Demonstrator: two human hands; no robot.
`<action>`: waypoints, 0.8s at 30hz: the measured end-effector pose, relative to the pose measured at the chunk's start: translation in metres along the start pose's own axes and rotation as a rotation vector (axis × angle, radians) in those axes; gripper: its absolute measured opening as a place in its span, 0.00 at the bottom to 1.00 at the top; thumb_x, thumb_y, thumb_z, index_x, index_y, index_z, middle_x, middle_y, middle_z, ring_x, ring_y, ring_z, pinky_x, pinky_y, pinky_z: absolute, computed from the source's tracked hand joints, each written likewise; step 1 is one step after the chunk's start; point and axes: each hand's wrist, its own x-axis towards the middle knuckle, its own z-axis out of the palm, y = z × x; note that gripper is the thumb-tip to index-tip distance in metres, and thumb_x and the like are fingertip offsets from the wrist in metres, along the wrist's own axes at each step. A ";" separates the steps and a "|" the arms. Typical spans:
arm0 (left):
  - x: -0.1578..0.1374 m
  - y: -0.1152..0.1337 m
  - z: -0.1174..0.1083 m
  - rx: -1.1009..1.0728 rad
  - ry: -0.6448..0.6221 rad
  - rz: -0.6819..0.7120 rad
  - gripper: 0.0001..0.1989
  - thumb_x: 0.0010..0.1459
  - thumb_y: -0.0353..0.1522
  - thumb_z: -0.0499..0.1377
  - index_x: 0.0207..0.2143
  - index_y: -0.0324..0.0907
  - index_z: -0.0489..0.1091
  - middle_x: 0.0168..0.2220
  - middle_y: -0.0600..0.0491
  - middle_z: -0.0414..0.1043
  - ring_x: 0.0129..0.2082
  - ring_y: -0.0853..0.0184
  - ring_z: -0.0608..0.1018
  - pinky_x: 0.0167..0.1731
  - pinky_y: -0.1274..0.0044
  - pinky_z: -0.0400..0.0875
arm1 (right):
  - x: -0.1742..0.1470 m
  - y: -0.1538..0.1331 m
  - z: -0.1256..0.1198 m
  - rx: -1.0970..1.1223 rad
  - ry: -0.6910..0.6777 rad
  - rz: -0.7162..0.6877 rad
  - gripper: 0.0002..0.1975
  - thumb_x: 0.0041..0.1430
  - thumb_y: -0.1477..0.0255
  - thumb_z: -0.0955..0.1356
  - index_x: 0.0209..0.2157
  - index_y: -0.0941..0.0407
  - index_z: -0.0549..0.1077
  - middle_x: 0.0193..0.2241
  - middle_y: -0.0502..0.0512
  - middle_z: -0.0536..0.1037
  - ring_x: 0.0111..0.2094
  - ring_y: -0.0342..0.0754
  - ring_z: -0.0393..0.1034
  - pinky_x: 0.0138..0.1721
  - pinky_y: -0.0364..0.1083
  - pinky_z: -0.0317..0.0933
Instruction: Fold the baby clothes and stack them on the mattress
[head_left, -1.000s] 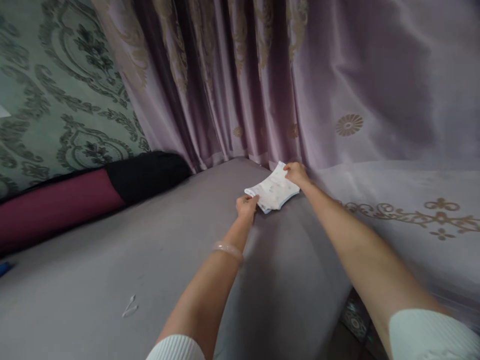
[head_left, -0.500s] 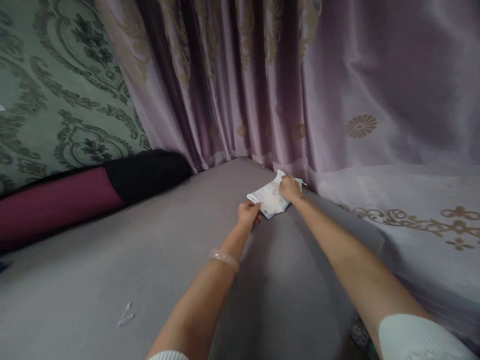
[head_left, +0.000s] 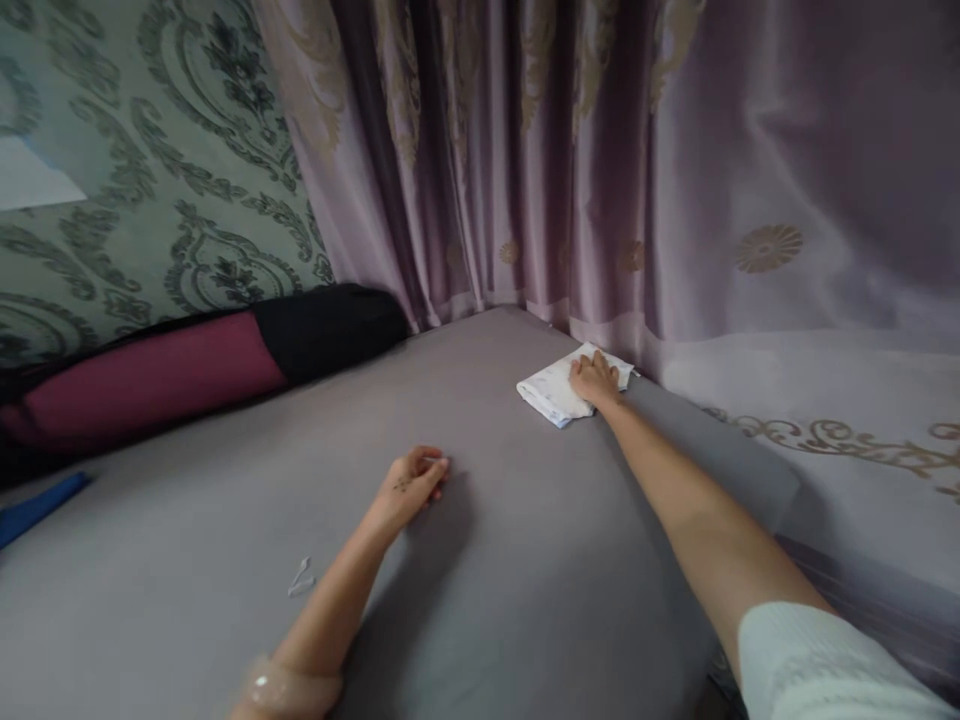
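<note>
A white folded cloth (head_left: 553,388) with pale blue edges lies flat on the grey bed sheet (head_left: 480,560), near the far corner by the curtain. My right hand (head_left: 595,379) rests on top of it, palm down with the fingers a little bent and apart, covering part of the cloth. Nearer and to the left, my left hand (head_left: 414,484) hovers over the sheet with loosely curved fingers and nothing visible in them. A bangle (head_left: 292,690) circles the left wrist.
A black and maroon long bag (head_left: 202,360) lies along the patterned wall. A thin white string (head_left: 301,578) sits on the sheet left of my left forearm. Something blue (head_left: 45,505) lies at the left edge. Purple curtains (head_left: 547,200) hang behind the bed.
My left hand has let go of the cloth's near edge and moved left and toward me. My right hand stays on the cloth, which now lies flatter. The view has shifted left.
</note>
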 end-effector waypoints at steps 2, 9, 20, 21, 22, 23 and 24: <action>-0.018 -0.015 -0.020 0.039 0.002 0.001 0.18 0.54 0.41 0.57 0.43 0.39 0.67 0.29 0.54 0.72 0.21 0.73 0.71 0.20 0.81 0.62 | 0.002 0.001 -0.001 -0.014 -0.015 -0.005 0.26 0.68 0.65 0.50 0.56 0.63 0.66 0.60 0.69 0.62 0.62 0.60 0.51 0.60 0.62 0.45; -0.090 -0.045 -0.062 0.400 0.049 0.121 0.15 0.58 0.42 0.54 0.39 0.44 0.73 0.31 0.52 0.75 0.29 0.67 0.74 0.30 0.77 0.66 | -0.016 -0.023 -0.011 -0.032 -0.128 -0.100 0.28 0.68 0.62 0.49 0.60 0.62 0.60 0.64 0.69 0.55 0.64 0.61 0.47 0.60 0.64 0.42; -0.160 -0.084 -0.080 0.658 0.136 0.441 0.14 0.65 0.32 0.49 0.47 0.44 0.71 0.46 0.47 0.69 0.46 0.65 0.72 0.48 0.73 0.67 | -0.064 -0.069 0.017 -0.152 -0.107 -0.376 0.30 0.67 0.59 0.47 0.62 0.57 0.60 0.64 0.69 0.56 0.64 0.60 0.47 0.56 0.61 0.45; -0.162 -0.087 -0.081 0.636 0.163 0.428 0.13 0.65 0.32 0.49 0.45 0.44 0.72 0.45 0.48 0.70 0.45 0.65 0.72 0.48 0.74 0.67 | -0.064 -0.069 0.018 -0.163 -0.101 -0.375 0.30 0.67 0.59 0.47 0.62 0.57 0.59 0.64 0.69 0.56 0.64 0.60 0.47 0.56 0.61 0.46; -0.163 -0.089 -0.083 0.610 0.191 0.409 0.13 0.65 0.32 0.50 0.44 0.44 0.73 0.45 0.48 0.70 0.44 0.66 0.73 0.47 0.75 0.67 | -0.064 -0.069 0.019 -0.169 -0.098 -0.376 0.30 0.66 0.59 0.47 0.62 0.57 0.59 0.63 0.68 0.57 0.64 0.60 0.48 0.55 0.61 0.46; -0.163 -0.091 -0.085 0.587 0.219 0.388 0.12 0.64 0.31 0.51 0.42 0.43 0.73 0.44 0.48 0.71 0.43 0.66 0.73 0.46 0.76 0.67 | -0.063 -0.068 0.020 -0.171 -0.096 -0.377 0.30 0.66 0.59 0.47 0.62 0.57 0.59 0.63 0.68 0.57 0.63 0.60 0.48 0.55 0.61 0.46; -0.163 -0.093 -0.087 0.570 0.248 0.364 0.11 0.64 0.31 0.51 0.40 0.43 0.74 0.42 0.48 0.71 0.42 0.66 0.73 0.44 0.77 0.67 | -0.063 -0.068 0.020 -0.171 -0.093 -0.378 0.30 0.66 0.60 0.48 0.62 0.57 0.59 0.63 0.68 0.58 0.63 0.59 0.48 0.55 0.61 0.46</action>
